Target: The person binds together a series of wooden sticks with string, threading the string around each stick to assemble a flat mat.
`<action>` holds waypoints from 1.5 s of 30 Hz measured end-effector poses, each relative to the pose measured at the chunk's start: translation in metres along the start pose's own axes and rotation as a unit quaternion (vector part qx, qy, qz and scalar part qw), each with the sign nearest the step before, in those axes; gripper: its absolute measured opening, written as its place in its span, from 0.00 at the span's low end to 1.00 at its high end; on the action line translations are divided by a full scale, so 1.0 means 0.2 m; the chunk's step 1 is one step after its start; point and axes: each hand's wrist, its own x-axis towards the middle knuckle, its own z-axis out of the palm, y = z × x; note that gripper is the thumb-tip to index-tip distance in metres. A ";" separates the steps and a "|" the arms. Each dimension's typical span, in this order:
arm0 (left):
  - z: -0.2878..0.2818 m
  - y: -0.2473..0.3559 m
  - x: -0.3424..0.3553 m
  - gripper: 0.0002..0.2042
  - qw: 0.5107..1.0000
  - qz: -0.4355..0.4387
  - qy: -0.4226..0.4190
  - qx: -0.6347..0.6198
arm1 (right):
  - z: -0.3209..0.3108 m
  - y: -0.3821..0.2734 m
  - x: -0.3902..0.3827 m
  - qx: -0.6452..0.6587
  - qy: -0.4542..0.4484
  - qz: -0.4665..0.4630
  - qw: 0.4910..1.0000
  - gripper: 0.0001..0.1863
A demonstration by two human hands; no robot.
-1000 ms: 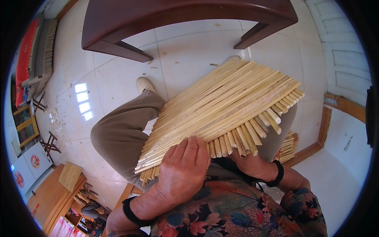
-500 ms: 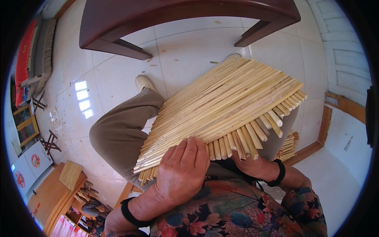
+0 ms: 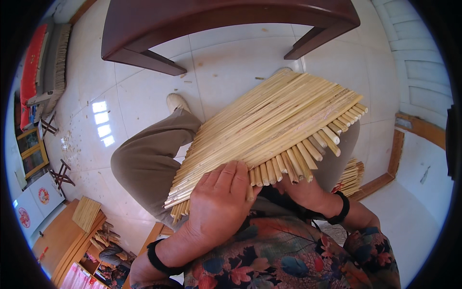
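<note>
A mat of pale straw-coloured stalks [image 3: 269, 115] lies slanted across my lap, in two layers, with short stalk ends sticking out along the near right edge. My left hand [image 3: 216, 202] is closed over the near edge, fingers bent on the top layer beside the protruding ends. Under that edge, to the right, is my right hand [image 3: 305, 197]; its fingers are mostly hidden by the stalk ends.
A dark red wooden furniture piece [image 3: 231, 14] stands ahead on the tiled floor [image 3: 134, 86]. At right are a stalk bundle [image 3: 350, 177] and a white wall [image 3: 423, 173]. At left are folding stools [image 3: 62, 176] and a wooden cabinet [image 3: 62, 236] with a small mat [image 3: 85, 216] on top.
My left hand has moved slightly upward along with the near edge of the mat. The mat's right end has shifted a little left since half a second ago.
</note>
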 end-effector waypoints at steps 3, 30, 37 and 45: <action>-0.02 0.00 -0.02 0.23 1.000 -0.008 0.002 0.003 | 0.00 -0.04 0.01 0.117 0.013 0.061 0.991 0.06; 0.00 -0.05 -0.02 0.20 0.997 0.066 -0.006 0.033 | 0.01 -0.05 0.05 0.348 -0.043 0.137 0.927 0.22; 0.01 -0.05 -0.03 0.19 0.998 0.063 -0.009 0.028 | 0.00 -0.03 0.04 0.339 -0.055 0.140 0.929 0.19; 0.00 -0.06 -0.04 0.19 0.997 0.065 -0.004 0.028 | 0.04 -0.05 0.05 0.362 -0.054 0.153 0.918 0.13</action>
